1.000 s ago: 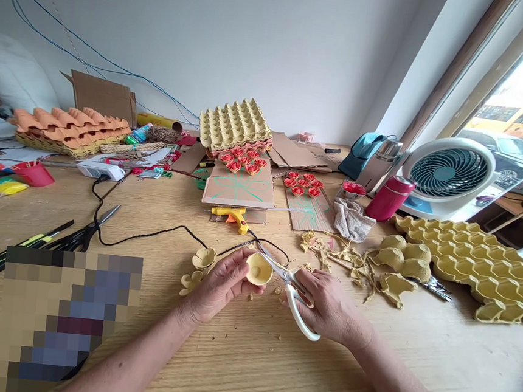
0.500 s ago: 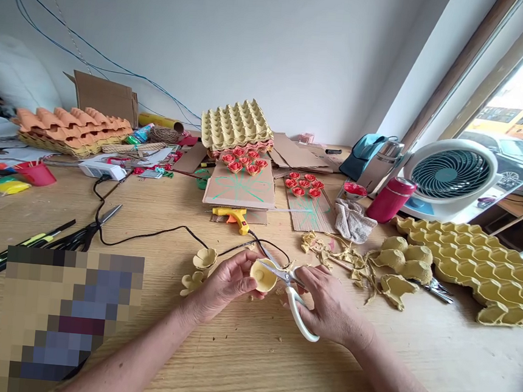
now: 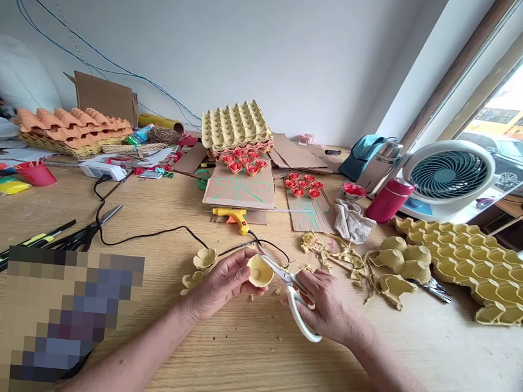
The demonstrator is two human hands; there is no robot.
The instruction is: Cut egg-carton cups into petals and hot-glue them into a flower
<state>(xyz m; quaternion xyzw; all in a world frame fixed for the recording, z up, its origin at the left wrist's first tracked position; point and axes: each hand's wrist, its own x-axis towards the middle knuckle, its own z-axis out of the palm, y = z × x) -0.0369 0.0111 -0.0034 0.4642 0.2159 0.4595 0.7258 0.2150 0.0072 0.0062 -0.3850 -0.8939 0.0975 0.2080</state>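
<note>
My left hand (image 3: 219,284) pinches a small yellow egg-carton cup (image 3: 259,271) just above the wooden table (image 3: 246,365), its hollow facing me. My right hand (image 3: 331,309) grips white-handled scissors (image 3: 290,290), whose blades reach the cup's right rim. Two cut flower-shaped cups (image 3: 198,268) lie just left of my left hand. Small crumbs of carton are scattered under both hands.
Carton scraps (image 3: 351,262) and a cut tray piece (image 3: 405,260) lie to the right, beside a large yellow egg tray (image 3: 488,268). Behind stand a glue gun (image 3: 234,216), cardboard with red paper roses (image 3: 242,176), a red flask (image 3: 389,199), a fan (image 3: 449,176). Black scissors (image 3: 87,232) and a cable lie left.
The cup has turned a little in my left hand, and the scissor blades have shifted along its right rim. Both hands stay in the same spot.
</note>
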